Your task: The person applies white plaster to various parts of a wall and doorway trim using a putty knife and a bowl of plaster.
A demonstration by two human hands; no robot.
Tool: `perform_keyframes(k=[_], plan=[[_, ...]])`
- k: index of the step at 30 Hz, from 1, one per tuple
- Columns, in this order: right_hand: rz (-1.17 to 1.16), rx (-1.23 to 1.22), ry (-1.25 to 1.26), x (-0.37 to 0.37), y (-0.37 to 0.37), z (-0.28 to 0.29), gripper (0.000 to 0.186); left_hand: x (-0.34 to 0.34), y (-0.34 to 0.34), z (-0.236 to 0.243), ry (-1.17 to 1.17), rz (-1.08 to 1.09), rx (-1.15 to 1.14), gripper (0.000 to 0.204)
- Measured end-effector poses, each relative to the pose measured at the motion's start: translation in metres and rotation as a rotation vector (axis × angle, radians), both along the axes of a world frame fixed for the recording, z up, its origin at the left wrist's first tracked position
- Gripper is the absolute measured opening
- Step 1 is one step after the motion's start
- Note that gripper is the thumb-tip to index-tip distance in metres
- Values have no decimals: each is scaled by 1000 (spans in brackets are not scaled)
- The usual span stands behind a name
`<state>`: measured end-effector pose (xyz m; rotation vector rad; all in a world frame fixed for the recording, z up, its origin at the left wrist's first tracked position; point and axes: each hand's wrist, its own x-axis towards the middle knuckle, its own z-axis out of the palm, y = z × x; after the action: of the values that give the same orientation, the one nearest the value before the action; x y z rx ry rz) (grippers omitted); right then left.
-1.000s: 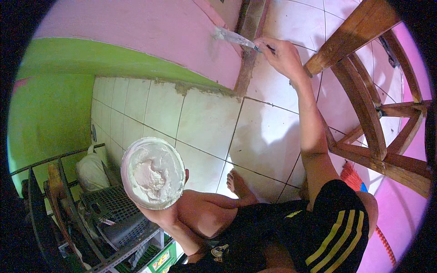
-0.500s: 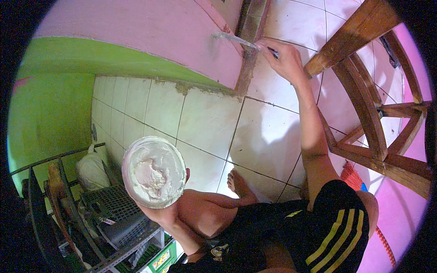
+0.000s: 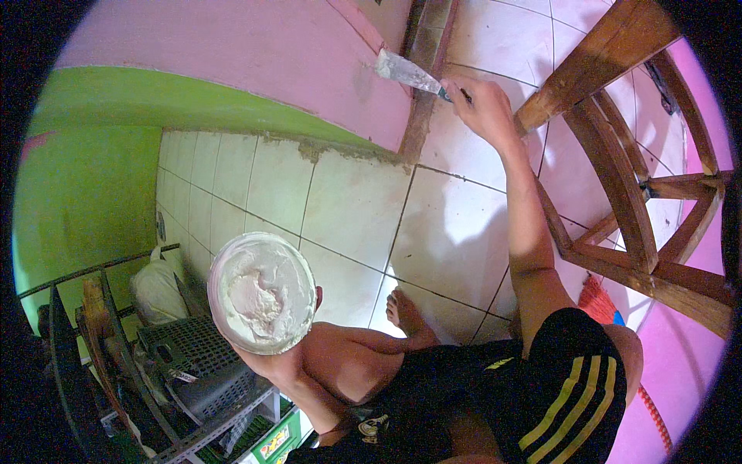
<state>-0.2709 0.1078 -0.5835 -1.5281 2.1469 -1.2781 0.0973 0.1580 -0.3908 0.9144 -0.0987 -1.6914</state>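
My right hand [image 3: 485, 110] is closed around the handle of a putty knife [image 3: 411, 74]. The flat metal blade carries white paste at its tip and lies over the pink wall [image 3: 255, 39], close to the wall's corner edge; I cannot tell whether it touches. A round tub of white filler paste [image 3: 261, 292], its surface scooped and smeared, rests on my left hand [image 3: 272, 366]. Most of that hand's fingers are hidden beneath the tub, with one fingertip showing at its right rim.
A wooden frame with curved slats [image 3: 618, 178] stands to the right, near my right forearm. Lower left, a rack [image 3: 185, 441] holds a dark plastic basket [image 3: 189, 359] and a pale bag [image 3: 154, 288]. A red broom [image 3: 597, 300] stands by my right side. White floor tiles [image 3: 352, 197] run below the wall.
The putty knife's blade has turned from nearly edge-on to showing its flat face, and its tip has shifted slightly right. The tub and my left hand stay put.
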Motion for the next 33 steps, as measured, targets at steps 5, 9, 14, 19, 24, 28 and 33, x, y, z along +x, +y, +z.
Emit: perform_keyframes(k=[5,9,14,19,24,28,33], plan=[[35,90,-145,-8,-9,-12,28,-1,-1,0,10,17,17,57],[67,23,-233,-7,-14,-16,28,-1,-1,1,-16,22,23,57],[76,-7,-284,-3,-16,-19,28,-3,-1,1,-31,27,33,57],[64,61,-332,-1,-12,-8,27,4,0,-2,143,61,-4,60],[-30,-61,-148,3,-4,-6,28,-3,-1,3,67,101,61,61],[-89,46,-52,10,2,11,28,-2,-1,1,60,74,56,61],[-98,39,-36,14,0,15,26,-2,-1,0,-28,32,20,59]])
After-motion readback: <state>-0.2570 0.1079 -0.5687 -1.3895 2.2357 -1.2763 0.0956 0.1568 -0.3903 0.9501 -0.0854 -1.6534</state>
